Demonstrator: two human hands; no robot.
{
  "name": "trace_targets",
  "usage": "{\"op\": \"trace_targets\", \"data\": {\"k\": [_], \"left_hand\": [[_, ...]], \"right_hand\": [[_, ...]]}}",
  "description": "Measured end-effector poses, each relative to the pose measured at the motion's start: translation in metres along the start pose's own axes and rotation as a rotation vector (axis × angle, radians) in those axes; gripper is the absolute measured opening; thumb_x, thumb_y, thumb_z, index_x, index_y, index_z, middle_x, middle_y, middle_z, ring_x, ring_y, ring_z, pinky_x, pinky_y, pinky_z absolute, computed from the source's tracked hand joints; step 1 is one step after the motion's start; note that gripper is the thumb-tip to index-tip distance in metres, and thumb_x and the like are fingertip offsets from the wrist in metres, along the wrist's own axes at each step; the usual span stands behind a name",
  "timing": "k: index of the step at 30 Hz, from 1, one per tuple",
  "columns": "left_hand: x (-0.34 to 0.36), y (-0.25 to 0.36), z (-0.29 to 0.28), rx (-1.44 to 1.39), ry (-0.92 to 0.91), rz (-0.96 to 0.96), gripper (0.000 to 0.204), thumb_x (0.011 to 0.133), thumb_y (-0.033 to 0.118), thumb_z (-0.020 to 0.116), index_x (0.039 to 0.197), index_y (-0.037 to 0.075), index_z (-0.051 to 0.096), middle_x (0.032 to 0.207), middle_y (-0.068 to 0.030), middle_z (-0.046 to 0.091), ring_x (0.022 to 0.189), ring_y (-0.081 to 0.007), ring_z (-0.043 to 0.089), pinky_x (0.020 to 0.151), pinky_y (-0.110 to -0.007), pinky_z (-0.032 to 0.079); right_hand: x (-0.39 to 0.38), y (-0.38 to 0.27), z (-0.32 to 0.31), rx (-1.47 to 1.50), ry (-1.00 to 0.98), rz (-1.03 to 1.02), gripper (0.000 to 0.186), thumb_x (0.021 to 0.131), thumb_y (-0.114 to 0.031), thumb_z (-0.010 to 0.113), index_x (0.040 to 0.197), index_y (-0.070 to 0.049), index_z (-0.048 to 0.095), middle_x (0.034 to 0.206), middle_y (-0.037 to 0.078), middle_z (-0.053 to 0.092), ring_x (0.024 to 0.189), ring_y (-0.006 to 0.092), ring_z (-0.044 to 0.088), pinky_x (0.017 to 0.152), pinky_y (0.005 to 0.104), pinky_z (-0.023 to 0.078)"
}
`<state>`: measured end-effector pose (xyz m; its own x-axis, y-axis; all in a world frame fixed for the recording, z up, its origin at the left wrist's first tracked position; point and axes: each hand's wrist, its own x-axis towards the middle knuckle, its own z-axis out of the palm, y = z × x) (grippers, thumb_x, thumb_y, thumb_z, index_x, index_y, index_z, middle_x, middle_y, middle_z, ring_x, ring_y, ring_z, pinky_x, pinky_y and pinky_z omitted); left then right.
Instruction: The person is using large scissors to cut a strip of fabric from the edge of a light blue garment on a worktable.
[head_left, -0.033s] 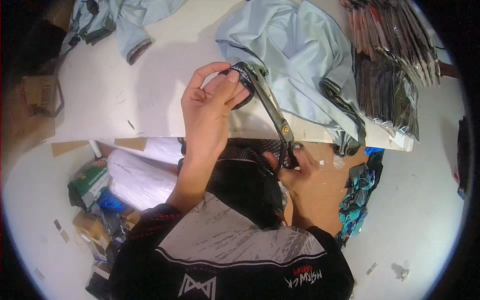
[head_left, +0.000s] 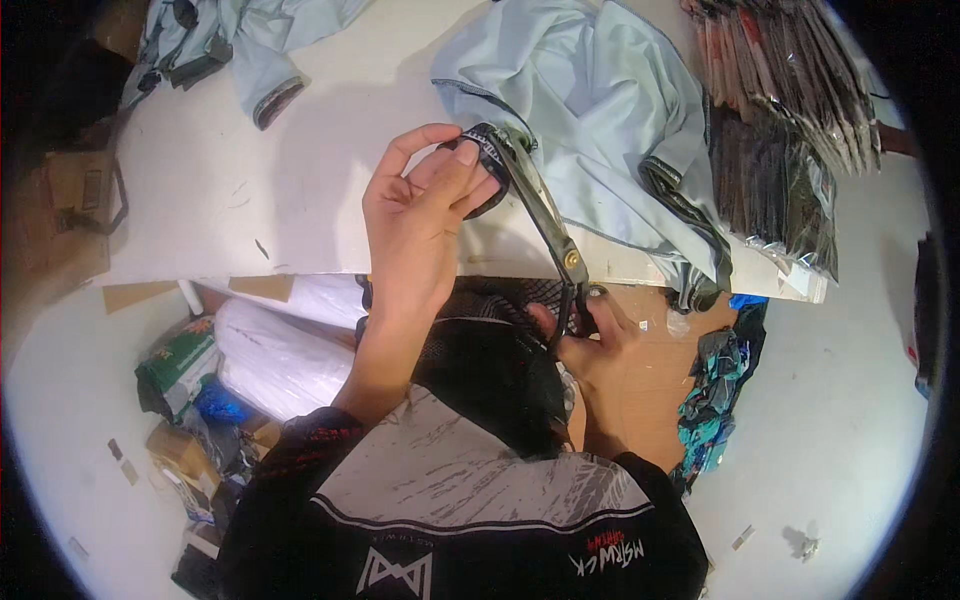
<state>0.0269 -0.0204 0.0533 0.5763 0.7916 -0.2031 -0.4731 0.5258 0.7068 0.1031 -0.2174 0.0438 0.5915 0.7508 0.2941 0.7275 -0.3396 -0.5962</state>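
My left hand (head_left: 418, 200) pinches a black trim band (head_left: 489, 160) with pale markings on it, held just above the table. The band meets the near left edge of a crumpled pale blue garment (head_left: 570, 90) with dark edging. From the lower right, my right hand (head_left: 598, 335) grips a pair of scissors (head_left: 571, 258) by its dark handles. The long blades slant up and left, their tips right at the band beside my left fingertips. Whether the tips touch the cloth is hard to make out.
Another pale garment (head_left: 265, 60) lies at the table's far left. Stacks of plastic-wrapped folded clothing (head_left: 775, 170) stand at its right end. Below the white table (head_left: 200, 240) are white wrapped bundles (head_left: 280, 345), a cardboard box (head_left: 185, 455) and a teal and black cloth heap (head_left: 712, 390).
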Motion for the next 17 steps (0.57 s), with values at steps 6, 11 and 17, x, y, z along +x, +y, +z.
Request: {"op": "trace_targets", "data": {"k": [6, 11, 17], "left_hand": [[-0.001, 0.002, 0.005, 0.002, 0.026, -0.005, 0.023, 0.093, 0.002, 0.063, 0.115, -0.002, 0.055, 0.095, -0.0101, 0.068, 0.086, -0.0158, 0.066, 0.084, -0.035, 0.056], [-0.001, 0.001, 0.004, 0.013, 0.034, -0.004, 0.023, 0.093, 0.002, 0.063, 0.115, -0.002, 0.055, 0.096, -0.0105, 0.069, 0.088, -0.0162, 0.067, 0.085, -0.035, 0.056], [0.003, 0.000, -0.009, 0.012, 0.010, 0.023, 0.025, 0.093, 0.003, 0.064, 0.117, -0.001, 0.056, 0.098, -0.0088, 0.069, 0.091, -0.0167, 0.067, 0.085, -0.033, 0.055]], "right_hand": [[-0.002, 0.007, 0.004, -0.102, 0.013, -0.193, 0.035, 0.069, -0.011, 0.086, 0.054, -0.008, 0.055, 0.064, 0.004, 0.046, 0.052, 0.0202, 0.051, 0.039, 0.0326, 0.037], [-0.012, 0.012, 0.013, -0.017, 0.059, 0.013, 0.037, 0.070, -0.009, 0.087, 0.060, -0.006, 0.051, 0.061, 0.005, 0.049, 0.046, 0.0225, 0.049, 0.040, 0.0334, 0.039], [-0.018, 0.017, 0.015, 0.062, 0.108, 0.161, 0.039, 0.068, -0.010, 0.089, 0.065, -0.007, 0.051, 0.055, 0.007, 0.051, 0.045, 0.0194, 0.049, 0.043, 0.0320, 0.039]]}}
